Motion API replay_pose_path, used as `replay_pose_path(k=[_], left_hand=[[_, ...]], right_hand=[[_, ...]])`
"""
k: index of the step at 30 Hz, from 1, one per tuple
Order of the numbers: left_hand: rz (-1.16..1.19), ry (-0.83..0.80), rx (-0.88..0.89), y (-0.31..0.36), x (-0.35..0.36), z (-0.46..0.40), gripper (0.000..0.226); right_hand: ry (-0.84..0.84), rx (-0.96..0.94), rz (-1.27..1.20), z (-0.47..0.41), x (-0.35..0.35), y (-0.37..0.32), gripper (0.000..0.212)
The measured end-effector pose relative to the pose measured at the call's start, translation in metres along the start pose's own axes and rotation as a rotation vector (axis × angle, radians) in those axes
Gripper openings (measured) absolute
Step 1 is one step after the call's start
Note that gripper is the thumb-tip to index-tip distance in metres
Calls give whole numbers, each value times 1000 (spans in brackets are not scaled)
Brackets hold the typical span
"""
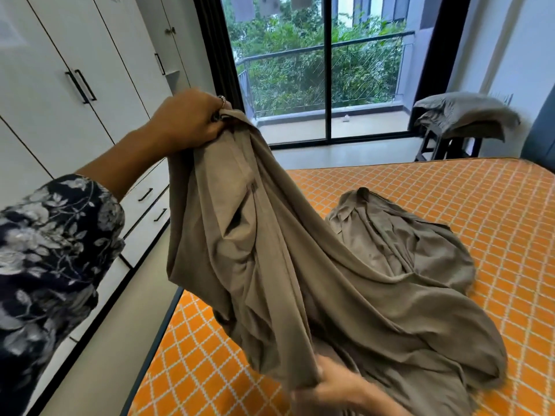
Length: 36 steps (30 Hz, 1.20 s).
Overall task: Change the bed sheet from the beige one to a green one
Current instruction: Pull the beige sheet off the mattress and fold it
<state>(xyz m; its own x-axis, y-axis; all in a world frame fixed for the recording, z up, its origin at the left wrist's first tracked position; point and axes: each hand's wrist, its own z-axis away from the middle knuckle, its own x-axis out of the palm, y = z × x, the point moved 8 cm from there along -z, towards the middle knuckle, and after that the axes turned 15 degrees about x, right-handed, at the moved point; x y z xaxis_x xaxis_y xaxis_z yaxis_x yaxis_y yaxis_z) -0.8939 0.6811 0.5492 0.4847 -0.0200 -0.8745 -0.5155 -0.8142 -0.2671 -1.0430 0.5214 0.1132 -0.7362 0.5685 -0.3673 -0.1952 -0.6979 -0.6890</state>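
The beige sheet (300,265) is off the bed and bunched over the bare orange checked mattress (450,193). My left hand (189,118) grips one end of the sheet and holds it raised high at the left. My right hand (333,385), low near the bottom edge, pinches a lower fold of the same sheet. The rest of the cloth lies heaped on the mattress. No green sheet is in view.
White wardrobe doors and drawers (75,85) line the left wall, with a narrow strip of floor between them and the bed. Pillows (465,115) are stacked on a dark stool at the back right. A glass balcony door (327,70) lies straight ahead.
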Motion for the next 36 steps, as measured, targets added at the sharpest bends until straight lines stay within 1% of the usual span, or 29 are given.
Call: replay_pose_path(k=[1,2,3,5,6,7,9,11,12,13,14,15,16,17,18,19,20,21,22,23,24,25,26,28,29,30,31,34,36], left_hand=[[-6,-12,-5,-3,3,1,22],[-10,-20,-9,-5,5,2,22],[-14,-30,-12,-8,7,2,22],[-14,-29,-28,-17,8,2,25],[-16,-17,-55,-25,5,1,27],[-19,6,-82,-33,1,0,27],[-31,60,-126,-53,-9,-3,26],[-55,114,-147,-64,-18,-8,25],[-64,139,-153,-66,-23,-13,25],[-64,171,-151,-68,-28,-17,26],[-55,206,-142,-67,-33,-22,28],[-49,244,-130,-64,-39,-25,31],[-40,268,-133,-62,-43,-28,35],[-36,278,-130,-59,-44,-32,39],[-37,270,-121,-52,-43,-37,41],[-52,248,-103,-42,-39,-43,39],[-63,215,-87,-30,-33,-50,32],[-63,183,-69,-20,-26,-57,25],[-58,158,-49,-13,-19,-63,23],[-58,141,-36,-7,-13,-69,22],[-58,120,-31,-5,-7,-72,22],[-60,100,-29,-6,-1,-73,21],[-64,81,-33,-7,4,-74,21],[-73,44,-41,-11,13,-72,22],[-60,25,-35,-10,17,-70,22],[-41,5,-15,-7,22,-71,22],[-19,-9,6,-3,25,-71,21],[47,15,78,14,23,-70,27],[95,29,128,25,19,-68,28]], right_hand=[[19,81,58,-2,-4,17,47],[43,134,183,-1,-17,28,47],[72,157,271,-1,-39,31,40],[158,188,428,15,-113,27,15],[267,197,486,33,-169,14,12],[464,189,524,56,-235,-2,13],[933,205,478,127,-362,-37,17],[1412,45,270,214,-436,-74,21],[1607,-52,167,251,-447,-86,23],[1740,-144,50,270,-446,-91,23],[1831,-182,-42,278,-438,-85,21],[1875,-174,-105,271,-426,-72,21],[1841,-118,-107,247,-409,-50,26],[1705,-23,-10,212,-390,-30,36],[1409,94,172,166,-363,-14,40],[1051,169,358,122,-325,6,33],[757,206,493,99,-287,20,18],[589,193,565,95,-264,24,17],[516,146,566,104,-256,21,30],[541,90,543,118,-268,16,32],[617,57,493,138,-287,11,25],[751,23,402,164,-317,9,17],[934,0,296,194,-351,11,14],[1272,35,177,249,-402,27,19],[1355,59,169,262,-414,36,21],[1367,98,181,262,-417,41,23],[1305,115,207,250,-412,43,25],[914,46,316,178,-351,30,23],[708,-49,343,137,-304,12,27]])
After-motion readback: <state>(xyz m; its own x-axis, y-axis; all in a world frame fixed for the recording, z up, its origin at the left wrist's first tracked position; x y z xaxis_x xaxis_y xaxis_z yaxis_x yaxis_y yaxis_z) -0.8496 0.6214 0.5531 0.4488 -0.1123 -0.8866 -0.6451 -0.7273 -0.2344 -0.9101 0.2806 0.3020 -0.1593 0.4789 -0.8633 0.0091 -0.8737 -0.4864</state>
